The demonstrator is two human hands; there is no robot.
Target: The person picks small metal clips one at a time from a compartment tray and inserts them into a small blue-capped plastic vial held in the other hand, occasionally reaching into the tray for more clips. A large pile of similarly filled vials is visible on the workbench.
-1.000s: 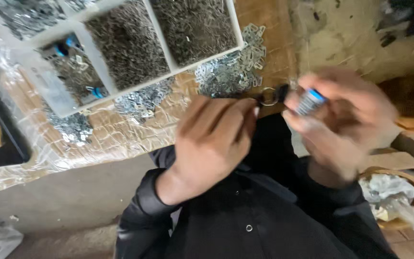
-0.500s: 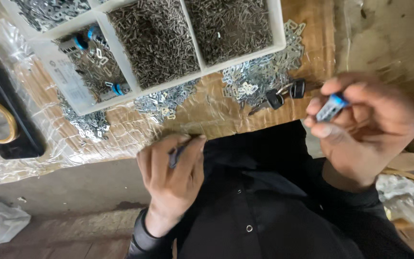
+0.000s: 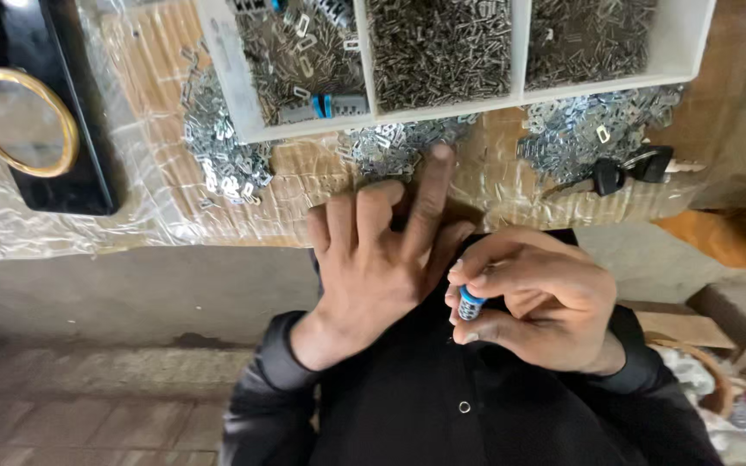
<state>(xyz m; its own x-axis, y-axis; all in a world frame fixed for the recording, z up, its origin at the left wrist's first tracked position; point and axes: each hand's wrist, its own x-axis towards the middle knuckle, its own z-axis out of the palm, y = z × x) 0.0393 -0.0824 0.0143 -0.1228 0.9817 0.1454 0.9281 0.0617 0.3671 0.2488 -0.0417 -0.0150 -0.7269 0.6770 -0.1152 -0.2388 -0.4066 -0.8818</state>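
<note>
A person in a black shirt (image 3: 442,406) looks down at their own two hands in front of a workbench edge. The left hand (image 3: 373,267) is spread flat with fingers apart, holding nothing; its fingertips reach toward a loose pile of small metal plates (image 3: 390,147) on the plastic-covered bench (image 3: 157,207). The right hand (image 3: 537,302), nearer and to the right, is closed around a small metal cylinder with a blue band (image 3: 470,304), pinched between thumb and fingers. Farther away sits a white divided tray (image 3: 226,78) filled with tiny metal pieces. To the right of it lie black-headed keys (image 3: 628,168) on more plates. At far left rests a black slab with a gold-rimmed oval (image 3: 19,121).
</note>
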